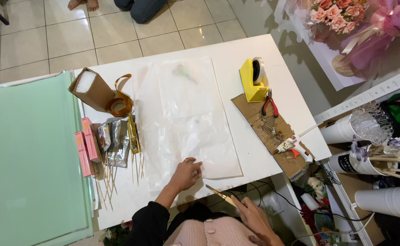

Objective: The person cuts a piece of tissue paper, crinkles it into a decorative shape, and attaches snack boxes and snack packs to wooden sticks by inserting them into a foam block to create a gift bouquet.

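Translucent wrapping sheet (186, 123) lies flat on the white table (254, 59), left of the yellow tape dispenser (253, 79), thin, limp and slippery-looking, best pinned near its front edge where the left hand (187, 174) presses flat, fingers together, while the right hand (254, 216) clamps gold scissors (220, 194).

Clear wrapping sheet and scissors

The translucent plastic sheet (186, 123) lies flat across the white table; gold-bladed scissors (220, 195) are held tilted just off its near edge.
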